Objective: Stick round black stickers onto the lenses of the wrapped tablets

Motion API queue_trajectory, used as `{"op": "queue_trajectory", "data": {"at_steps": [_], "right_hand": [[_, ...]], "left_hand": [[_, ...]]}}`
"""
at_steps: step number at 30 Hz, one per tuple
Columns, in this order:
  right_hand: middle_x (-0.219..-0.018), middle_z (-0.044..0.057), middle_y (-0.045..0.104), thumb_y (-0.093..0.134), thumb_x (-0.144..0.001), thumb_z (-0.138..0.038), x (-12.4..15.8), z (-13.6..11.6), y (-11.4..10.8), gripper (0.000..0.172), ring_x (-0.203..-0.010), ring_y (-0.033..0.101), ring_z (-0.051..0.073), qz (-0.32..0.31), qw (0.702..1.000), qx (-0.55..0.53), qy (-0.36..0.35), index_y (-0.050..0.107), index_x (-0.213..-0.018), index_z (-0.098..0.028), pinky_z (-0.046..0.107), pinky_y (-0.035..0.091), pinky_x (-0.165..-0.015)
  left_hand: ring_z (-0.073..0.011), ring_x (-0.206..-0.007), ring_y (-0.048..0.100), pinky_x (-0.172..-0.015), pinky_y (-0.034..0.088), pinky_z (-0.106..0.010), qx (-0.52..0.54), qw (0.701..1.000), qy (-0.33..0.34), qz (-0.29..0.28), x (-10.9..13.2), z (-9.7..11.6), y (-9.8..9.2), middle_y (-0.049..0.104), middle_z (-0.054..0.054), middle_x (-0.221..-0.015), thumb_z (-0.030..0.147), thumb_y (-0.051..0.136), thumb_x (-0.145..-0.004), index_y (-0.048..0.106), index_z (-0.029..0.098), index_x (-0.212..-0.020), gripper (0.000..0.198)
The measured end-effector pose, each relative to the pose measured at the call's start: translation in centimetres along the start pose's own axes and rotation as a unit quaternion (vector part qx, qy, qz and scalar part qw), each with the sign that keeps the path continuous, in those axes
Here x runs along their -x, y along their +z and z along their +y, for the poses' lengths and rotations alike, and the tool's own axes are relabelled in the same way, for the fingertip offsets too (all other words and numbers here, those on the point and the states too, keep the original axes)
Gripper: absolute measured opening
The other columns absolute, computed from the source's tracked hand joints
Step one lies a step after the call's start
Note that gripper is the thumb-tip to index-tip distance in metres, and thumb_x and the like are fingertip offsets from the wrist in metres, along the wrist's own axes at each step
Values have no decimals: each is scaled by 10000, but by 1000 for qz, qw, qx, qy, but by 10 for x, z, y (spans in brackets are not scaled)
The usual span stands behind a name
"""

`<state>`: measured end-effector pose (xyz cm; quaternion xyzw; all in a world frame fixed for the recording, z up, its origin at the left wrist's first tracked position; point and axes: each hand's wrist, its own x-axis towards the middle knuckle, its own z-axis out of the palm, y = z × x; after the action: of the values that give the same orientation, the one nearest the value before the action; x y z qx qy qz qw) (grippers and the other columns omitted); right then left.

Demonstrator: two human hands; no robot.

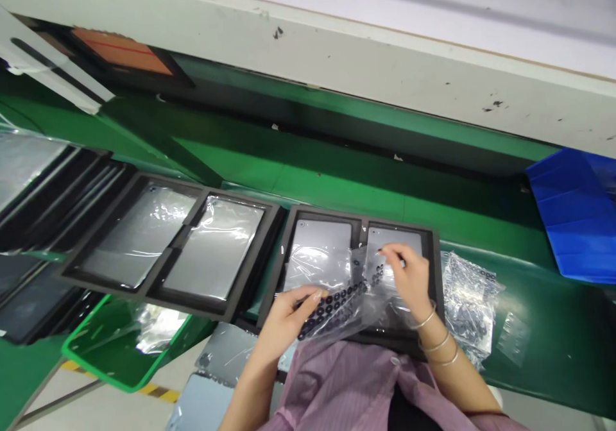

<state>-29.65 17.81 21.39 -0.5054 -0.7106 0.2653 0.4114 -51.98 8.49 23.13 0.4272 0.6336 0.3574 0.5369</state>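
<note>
My left hand (291, 319) is closed on the edge of a clear plastic sheet (337, 309) that carries rows of small black rings. Bent and pinched, my right hand (409, 274) is over the right compartment of a dark foam tray (437, 270); a tiny black piece (380, 252) shows at its fingertips, too small to identify. Two grey tablet-like panels lie in this tray, a left panel (320, 238) and a right panel (397, 237), each with a small round camera hole in a corner. The sheet and my hands partly cover both panels.
Left of my hands, another foam tray (192, 297) holds two film-covered panels. Stacked dark trays (52, 194) stand at far left, above a green bin (129, 380) with crumpled plastic. More ring sheets (469, 303) lie at right. A blue bin (572, 219) is beyond; a white shelf (337, 52) overhangs.
</note>
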Motion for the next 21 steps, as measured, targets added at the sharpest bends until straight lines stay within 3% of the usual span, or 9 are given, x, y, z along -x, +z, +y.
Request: {"op": "queue_trajectory", "data": {"at_steps": [2, 5, 9, 14, 18, 21], "right_hand": [[-776, 20, 705, 534, -890, -276, -16, 26, -7, 154, -682, 640, 146, 26, 997, 61, -32, 652, -828, -199, 259, 501, -635], [-832, 52, 709, 495, -913, -269, -32, 66, -2, 200, -787, 645, 166, -17, 981, 149, -125, 660, -845, -179, 292, 509, -737], [-874, 57, 713, 463, -930, -246, -32, 102, 21, 229, -822, 635, 170, -71, 959, 219, -168, 674, -872, -180, 292, 496, -749], [-902, 46, 717, 466, -928, -206, -24, 117, 37, 227, -804, 608, 161, -88, 946, 255, -181, 686, -881, -180, 266, 467, -709], [-939, 39, 718, 460, -929, -180, -22, 123, 40, 231, -789, 592, 149, -99, 936, 278, -191, 690, -906, -187, 253, 444, -676], [-942, 36, 717, 453, -931, -169, -22, 127, 42, 242, -771, 585, 142, -101, 930, 293, -195, 693, -911, -195, 249, 427, -653]], "left_hand": [[-198, -722, 639, -683, 463, -256, 30, 999, -12, 36, 3, -8, -16, 730, -44, -735, 361, 641, -738, 746, 179, -711, 212], [-187, -668, 631, -626, 463, -243, 106, 986, -34, 125, 6, -15, -34, 727, -46, -702, 376, 723, -649, 744, 178, -664, 200], [-169, -600, 619, -541, 460, -224, 218, 938, -50, 264, 4, -11, -36, 721, -39, -663, 388, 791, -535, 736, 178, -628, 237], [-163, -575, 629, -511, 479, -215, 282, 874, -36, 393, 1, 1, -31, 715, -26, -624, 325, 816, -446, 722, 174, -590, 229], [-134, -534, 612, -500, 493, -205, 307, 836, -25, 454, 1, -1, -35, 708, -11, -600, 277, 815, -402, 718, 164, -573, 226], [-116, -507, 600, -481, 492, -192, 305, 826, -3, 473, 0, -6, -38, 705, 3, -590, 258, 805, -414, 724, 170, -578, 203]]}}
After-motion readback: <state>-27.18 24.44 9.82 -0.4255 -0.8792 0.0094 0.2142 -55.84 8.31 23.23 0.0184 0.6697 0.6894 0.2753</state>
